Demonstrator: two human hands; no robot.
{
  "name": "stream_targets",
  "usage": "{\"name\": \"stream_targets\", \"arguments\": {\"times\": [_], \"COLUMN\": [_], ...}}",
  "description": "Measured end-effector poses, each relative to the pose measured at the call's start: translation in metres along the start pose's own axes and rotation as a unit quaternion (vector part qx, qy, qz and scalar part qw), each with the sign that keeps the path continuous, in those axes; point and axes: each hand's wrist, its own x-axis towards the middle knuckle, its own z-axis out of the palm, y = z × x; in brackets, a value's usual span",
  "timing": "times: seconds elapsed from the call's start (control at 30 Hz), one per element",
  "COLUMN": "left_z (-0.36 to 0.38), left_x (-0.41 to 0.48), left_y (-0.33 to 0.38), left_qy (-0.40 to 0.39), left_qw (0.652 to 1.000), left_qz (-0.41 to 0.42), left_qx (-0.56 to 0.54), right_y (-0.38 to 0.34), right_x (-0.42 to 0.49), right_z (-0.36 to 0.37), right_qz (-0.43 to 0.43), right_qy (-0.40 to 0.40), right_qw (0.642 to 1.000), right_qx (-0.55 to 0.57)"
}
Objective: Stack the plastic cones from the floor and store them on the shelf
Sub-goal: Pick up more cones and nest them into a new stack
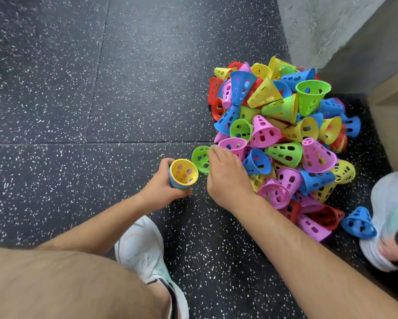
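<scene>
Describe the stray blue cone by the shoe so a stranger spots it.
Start at the heap of coloured perforated plastic cones in the corner. Follow its near edge to the white shoe on the right. The blue perforated plastic cone lies on its side beside that shoe, just clear of the heap.

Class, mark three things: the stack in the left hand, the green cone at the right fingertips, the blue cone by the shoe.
stack (183,173): head view, inside its top yellow cone.
green cone (200,159): head view, its inner wall.
blue cone (358,223): head view, its outer side.
</scene>
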Motion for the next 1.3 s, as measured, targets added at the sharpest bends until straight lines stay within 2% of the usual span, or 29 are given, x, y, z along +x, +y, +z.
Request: {"name": "stream_targets", "arguments": {"times": [0.1,0.2,0.37,0.5,0.6,0.7,0.77,0.83,0.93,1.0,1.13,1.23,1.3], "left_z": [0.0,0.001,0.003,0.003,0.005,0.004,0.005,0.008,0.013,0.017,0.024,0.028,0.03], "left_x": [-0.003,-0.005,-0.006,-0.008,-0.01,-0.009,-0.007,-0.002,0.003,0.007,0.011,0.011,0.011], "left_y": [-0.002,-0.003,-0.001,0.002,0.003,0.004,0.009,0.009,0.016,0.024,0.042,0.049,0.051], "left_qy": [0.005,0.006,-0.004,-0.012,-0.017,-0.015,-0.013,-0.01,-0.009,-0.015,-0.028,-0.03,-0.028], "left_qw": [1.0,1.0,1.0,1.0,1.0,1.0,1.0,1.0,1.0,0.999,0.998,0.997,0.998], "left_qz": [0.001,0.006,0.003,0.009,0.017,0.007,0.004,0.006,0.014,0.022,0.039,0.048,0.048], "left_qx": [-0.005,-0.01,-0.013,-0.015,0.001,-0.006,-0.015,-0.019,-0.011,-0.022,-0.044,-0.044,-0.037], "right_y": [-0.003,-0.003,-0.013,-0.018,-0.019,-0.017,-0.014,-0.007,0.013,0.025,0.041,0.046,0.048], "right_x": [0.001,0.003,-0.009,-0.018,-0.025,-0.031,-0.031,-0.029,-0.016,-0.006,0.01,0.014,0.012], "right_z": [-0.014,-0.02,-0.011,0.009,0.02,0.024,0.021,0.015,0.002,-0.005,-0.008,-0.006,-0.005], "right_qz": [0.012,-0.006,0.027,0.068,0.043,0.02,0.019,0.014,0.032,0.062,0.101,0.104,0.095], "right_qy": [0.138,0.187,0.152,0.049,-0.005,-0.036,-0.022,0.063,0.169,0.17,0.107,0.099,0.131], "right_qw": [0.99,0.977,0.97,0.983,0.993,0.993,0.992,0.992,0.985,0.982,0.979,0.978,0.981], "right_qx": [0.038,0.102,0.189,0.162,0.106,0.112,0.121,0.106,0.008,-0.048,-0.139,-0.152,-0.111]}}
